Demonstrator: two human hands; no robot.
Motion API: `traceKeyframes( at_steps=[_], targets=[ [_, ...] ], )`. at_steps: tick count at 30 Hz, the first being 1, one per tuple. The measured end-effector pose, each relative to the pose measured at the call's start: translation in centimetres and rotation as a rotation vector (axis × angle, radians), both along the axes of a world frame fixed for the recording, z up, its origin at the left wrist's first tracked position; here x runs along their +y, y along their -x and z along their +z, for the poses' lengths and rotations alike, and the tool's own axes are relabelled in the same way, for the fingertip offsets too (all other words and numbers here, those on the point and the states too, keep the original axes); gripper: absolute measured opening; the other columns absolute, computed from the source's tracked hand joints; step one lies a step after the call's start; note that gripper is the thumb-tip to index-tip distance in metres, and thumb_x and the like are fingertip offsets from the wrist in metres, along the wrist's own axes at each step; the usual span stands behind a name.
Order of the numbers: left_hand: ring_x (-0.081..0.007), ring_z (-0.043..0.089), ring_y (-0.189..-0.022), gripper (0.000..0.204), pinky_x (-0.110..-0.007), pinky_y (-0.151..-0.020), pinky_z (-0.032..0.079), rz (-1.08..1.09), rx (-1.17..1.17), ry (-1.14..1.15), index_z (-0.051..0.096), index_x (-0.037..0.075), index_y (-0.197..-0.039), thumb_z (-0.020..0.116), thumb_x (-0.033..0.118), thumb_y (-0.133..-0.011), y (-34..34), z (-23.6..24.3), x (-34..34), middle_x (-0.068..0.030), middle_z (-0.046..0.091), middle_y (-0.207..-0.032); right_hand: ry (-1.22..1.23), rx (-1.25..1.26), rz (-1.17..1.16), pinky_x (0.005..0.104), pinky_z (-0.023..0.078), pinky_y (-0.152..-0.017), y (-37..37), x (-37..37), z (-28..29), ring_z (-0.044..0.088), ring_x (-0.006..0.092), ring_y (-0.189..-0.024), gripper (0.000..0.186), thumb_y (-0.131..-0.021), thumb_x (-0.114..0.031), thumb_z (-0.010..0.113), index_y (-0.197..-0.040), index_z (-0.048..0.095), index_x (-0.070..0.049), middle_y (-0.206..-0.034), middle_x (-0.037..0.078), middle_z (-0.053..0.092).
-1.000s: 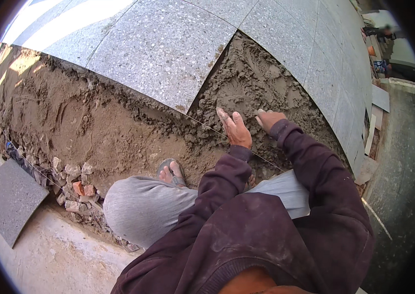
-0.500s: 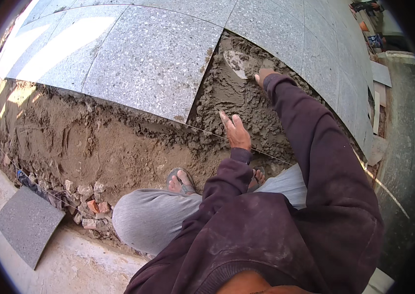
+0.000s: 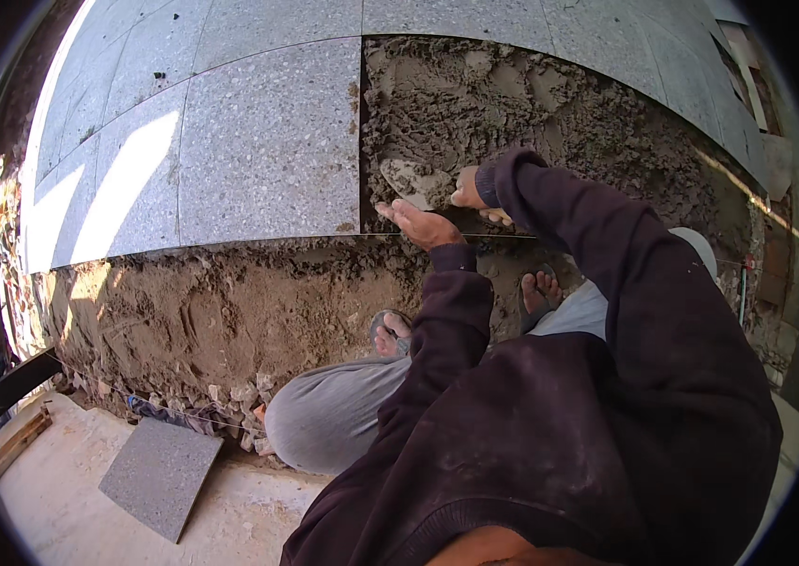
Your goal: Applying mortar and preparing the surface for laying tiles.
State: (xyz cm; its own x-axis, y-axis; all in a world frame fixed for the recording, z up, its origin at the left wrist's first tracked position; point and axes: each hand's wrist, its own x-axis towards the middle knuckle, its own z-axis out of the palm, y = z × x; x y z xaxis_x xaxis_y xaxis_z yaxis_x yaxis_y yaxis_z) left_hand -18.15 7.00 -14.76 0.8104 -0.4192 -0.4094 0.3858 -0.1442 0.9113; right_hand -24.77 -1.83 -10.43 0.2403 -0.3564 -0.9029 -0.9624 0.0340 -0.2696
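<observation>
The trowel (image 3: pixel 409 181) lies on the near left part of the mortar bed (image 3: pixel 588 132), just right of a laid terrazzo tile (image 3: pixel 267 151). The right grip (image 3: pixel 467 191) is wrapped around the handle (image 3: pixel 497 217). The left grip (image 3: pixel 423 224) has its fingers extended, with nothing seen held, beside the near edge of the blade (image 3: pixel 398 175); whether they touch cannot be told.

Handling: the trowel is probably light and stiff, and its coated metal may be slippery. Take hold at the handle, not the blade. The mortar bed is probably soft, sticky and heavy for its bulk, and offers no firm edge to hold.

Count: 1 trowel, 1 mortar bed, 1 separate grey tile (image 3: pixel 161 476) at near left, 1 string line (image 3: pixel 511 236) along the near edge of the mortar bed, 2 grips. Laid tiles exceed 6; lens distortion prevents an exact count
</observation>
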Motion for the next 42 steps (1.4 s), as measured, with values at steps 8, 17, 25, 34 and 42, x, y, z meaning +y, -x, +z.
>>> traceKeyframes(
  at_steps=[8, 17, 25, 34, 42],
  targets=[
    [-0.0296, 0.03, -0.123, 0.056, -0.034, -0.103, 0.022, -0.142, -0.052, -0.155, 0.018, -0.004, -0.133, 0.024, 0.035, -0.093, 0.0, -0.8, -0.7, -0.0202, 0.021, -0.138, 0.359, -0.197, 0.394, 0.0386, 0.044, -0.08, 5.4, 2.5, 3.1, 0.057, 0.0303, -0.094, 0.032, -0.078, -0.022, 0.052, -0.101, 0.06, -0.002, -0.099, 0.02, 0.059],
    [-0.0308, 0.041, -0.115, 0.048, -0.033, -0.095, 0.035, -0.486, -0.586, -0.3, 0.031, 0.004, -0.13, 0.042, 0.022, -0.087, -1.2, -4.2, -3.9, -0.0193, 0.032, -0.133, 0.594, 0.056, 0.264, 0.0383, 0.045, -0.079, 24.2, -5.9, 16.0, 0.058, 0.0289, -0.093, 0.034, -0.074, -0.02, 0.057, -0.104, 0.057, -0.004, -0.099, 0.018, 0.06],
    [-0.0264, 0.038, -0.118, 0.057, -0.034, -0.097, 0.031, -0.654, -0.467, -0.035, 0.022, -0.001, -0.133, 0.044, 0.027, -0.089, -0.4, -2.4, -3.0, -0.0176, 0.033, -0.133, 0.674, 0.352, -0.295, 0.0433, 0.044, -0.077, 40.9, 2.6, 8.2, 0.056, 0.0331, -0.093, 0.036, -0.081, -0.013, 0.044, -0.117, 0.044, -0.007, -0.102, 0.018, 0.057],
    [-0.0305, 0.047, -0.108, 0.062, -0.043, -0.088, 0.036, -0.724, -0.631, -0.16, 0.019, 0.01, -0.137, 0.046, 0.035, -0.087, -11.2, 2.1, 0.6, -0.0098, 0.04, -0.13, 0.632, 0.836, -1.216, 0.0403, 0.044, -0.084, 67.3, 4.1, -2.8, 0.051, 0.0332, -0.103, 0.034, -0.081, -0.025, 0.053, -0.109, 0.05, -0.005, -0.109, 0.016, 0.055],
    [-0.0258, 0.047, -0.108, 0.055, -0.034, -0.09, 0.037, -0.765, -0.488, -0.128, 0.022, 0.007, -0.135, 0.045, 0.026, -0.089, -7.0, 0.5, 3.1, -0.0108, 0.04, -0.128, 0.631, 0.588, -0.961, 0.0426, 0.044, -0.087, 59.5, 3.4, -4.1, 0.049, 0.0342, -0.105, 0.037, -0.084, -0.016, 0.05, -0.118, 0.041, -0.003, -0.117, 0.018, 0.048]
  ],
)
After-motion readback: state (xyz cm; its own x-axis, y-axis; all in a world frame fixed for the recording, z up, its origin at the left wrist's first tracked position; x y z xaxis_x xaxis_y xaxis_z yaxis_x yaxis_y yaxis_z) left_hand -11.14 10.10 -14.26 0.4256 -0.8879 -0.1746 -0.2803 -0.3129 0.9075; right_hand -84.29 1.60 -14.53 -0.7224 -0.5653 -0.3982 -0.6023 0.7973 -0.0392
